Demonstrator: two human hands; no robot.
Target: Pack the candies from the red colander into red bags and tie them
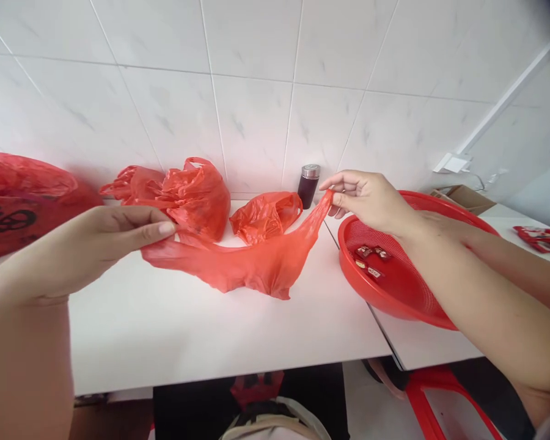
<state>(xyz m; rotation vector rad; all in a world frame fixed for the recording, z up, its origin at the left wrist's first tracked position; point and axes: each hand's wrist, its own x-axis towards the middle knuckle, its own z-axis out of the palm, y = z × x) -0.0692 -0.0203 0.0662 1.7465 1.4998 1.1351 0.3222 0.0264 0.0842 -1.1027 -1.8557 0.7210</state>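
Observation:
A thin red plastic bag (256, 263) is stretched between my two hands above the white table. My left hand (132, 229) pinches its left end between thumb and fingers. On the other side, my right hand (355, 195) pinches a raised corner of the bag, near the rim of a red plastic basket (355, 287). The bag sags in the middle and looks flat, with nothing visible inside. Behind it lie a crumpled red bag (266, 217) and a fuller, bunched red bag (201, 201).
A dark bottle with a silver lid (308, 186) stands against the tiled wall. Small wrapped packets (373, 253) lie in the basket, where another person's arm (499, 256) reaches over. A big red bag (22, 201) sits far left; a red stool (421, 403) stands below.

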